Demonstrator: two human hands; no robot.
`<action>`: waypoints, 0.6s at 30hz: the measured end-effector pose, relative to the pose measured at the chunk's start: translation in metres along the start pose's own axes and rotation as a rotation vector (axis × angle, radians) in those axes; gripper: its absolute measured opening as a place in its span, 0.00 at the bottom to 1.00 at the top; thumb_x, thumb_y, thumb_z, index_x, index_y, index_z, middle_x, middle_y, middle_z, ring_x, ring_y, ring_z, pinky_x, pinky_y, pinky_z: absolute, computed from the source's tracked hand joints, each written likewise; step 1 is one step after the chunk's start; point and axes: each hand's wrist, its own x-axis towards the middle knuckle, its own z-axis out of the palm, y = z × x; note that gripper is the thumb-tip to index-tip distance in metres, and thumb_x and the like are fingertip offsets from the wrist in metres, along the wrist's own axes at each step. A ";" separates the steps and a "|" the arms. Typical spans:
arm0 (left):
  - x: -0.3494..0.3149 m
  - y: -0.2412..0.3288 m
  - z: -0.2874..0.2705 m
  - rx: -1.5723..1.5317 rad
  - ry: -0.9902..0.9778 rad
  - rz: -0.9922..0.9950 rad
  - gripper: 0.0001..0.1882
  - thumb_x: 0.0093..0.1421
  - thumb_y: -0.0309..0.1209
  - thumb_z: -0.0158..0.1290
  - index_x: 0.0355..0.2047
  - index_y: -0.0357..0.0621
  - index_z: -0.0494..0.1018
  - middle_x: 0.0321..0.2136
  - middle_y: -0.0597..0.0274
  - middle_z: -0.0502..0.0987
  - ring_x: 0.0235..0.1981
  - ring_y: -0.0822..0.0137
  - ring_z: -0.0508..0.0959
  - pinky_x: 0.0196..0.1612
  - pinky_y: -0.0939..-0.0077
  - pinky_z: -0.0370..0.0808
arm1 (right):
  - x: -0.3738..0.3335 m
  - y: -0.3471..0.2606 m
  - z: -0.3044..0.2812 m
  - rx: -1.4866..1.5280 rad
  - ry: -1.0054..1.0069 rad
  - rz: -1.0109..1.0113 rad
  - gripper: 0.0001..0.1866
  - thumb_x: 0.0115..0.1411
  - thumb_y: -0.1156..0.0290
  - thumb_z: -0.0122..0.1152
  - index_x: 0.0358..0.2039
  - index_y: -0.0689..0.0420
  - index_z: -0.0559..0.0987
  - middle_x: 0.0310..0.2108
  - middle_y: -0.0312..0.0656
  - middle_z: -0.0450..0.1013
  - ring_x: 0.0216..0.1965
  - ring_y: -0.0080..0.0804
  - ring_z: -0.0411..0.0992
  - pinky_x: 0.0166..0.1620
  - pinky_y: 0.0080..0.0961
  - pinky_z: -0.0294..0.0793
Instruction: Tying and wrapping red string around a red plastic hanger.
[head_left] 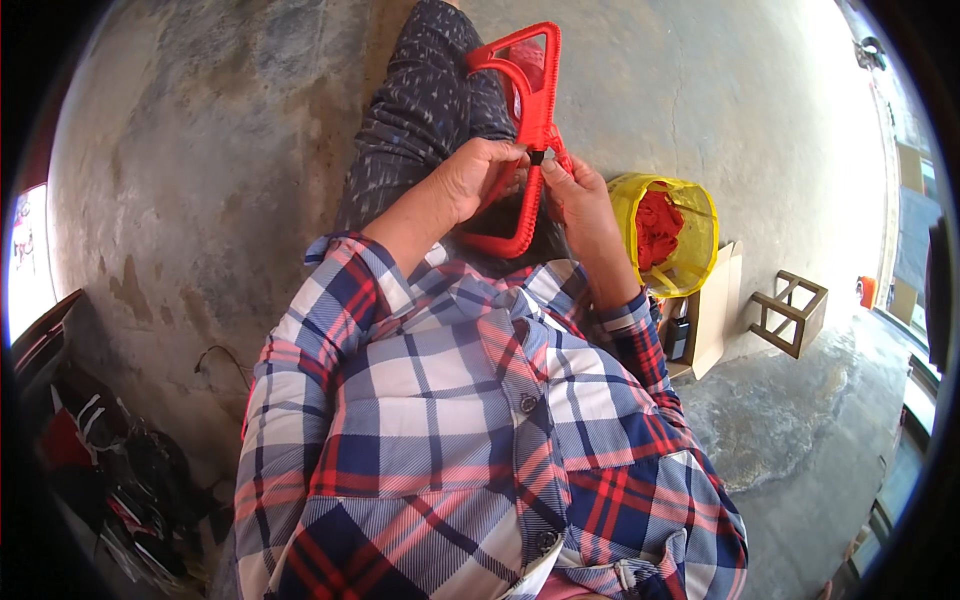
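Observation:
A bright red frame (548,85) with rounded corners and a ridged or wrapped-looking edge stands over my lap. What kind of article it is, I cannot tell. A small black piece (537,157) sits on its near bar, right between my hands. My left hand (480,175) is closed on the frame from the left, its thumb beside the black piece and its other fingers partly hidden. From the right, my right hand (582,195) pinches at the same spot, with a red strip (562,155) by its fingers.
At my right stands a yellow see-through basket (628,215) with red material (658,228) inside. Next to it is an open cardboard box (712,315) holding a dark item. A small wooden stool (795,312) is farther right. Dark clutter (120,480) lies at lower left.

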 end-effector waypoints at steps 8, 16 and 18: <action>-0.004 0.007 -0.002 -0.018 0.102 0.026 0.06 0.59 0.35 0.50 0.30 0.47 0.72 0.25 0.68 0.75 0.24 0.73 0.74 0.32 0.79 0.70 | -0.028 -0.061 -0.008 0.337 -0.079 -0.238 0.10 0.64 0.66 0.50 0.28 0.57 0.69 0.14 0.26 0.57 0.14 0.14 0.51 0.18 0.16 0.47; 0.006 0.005 -0.010 0.017 0.038 0.021 0.08 0.60 0.33 0.50 0.34 0.43 0.73 0.26 0.65 0.75 0.26 0.69 0.72 0.33 0.77 0.69 | -0.120 -0.142 0.043 0.653 -1.224 -0.695 0.11 0.64 0.71 0.47 0.34 0.57 0.80 0.14 0.37 0.64 0.11 0.23 0.56 0.13 0.22 0.50; 0.002 0.004 -0.020 0.006 0.057 0.030 0.08 0.60 0.33 0.50 0.34 0.43 0.73 0.26 0.65 0.76 0.26 0.69 0.73 0.33 0.77 0.69 | -0.128 -0.136 0.053 0.680 -1.259 -0.748 0.11 0.64 0.71 0.47 0.34 0.55 0.80 0.14 0.39 0.63 0.11 0.24 0.57 0.15 0.21 0.52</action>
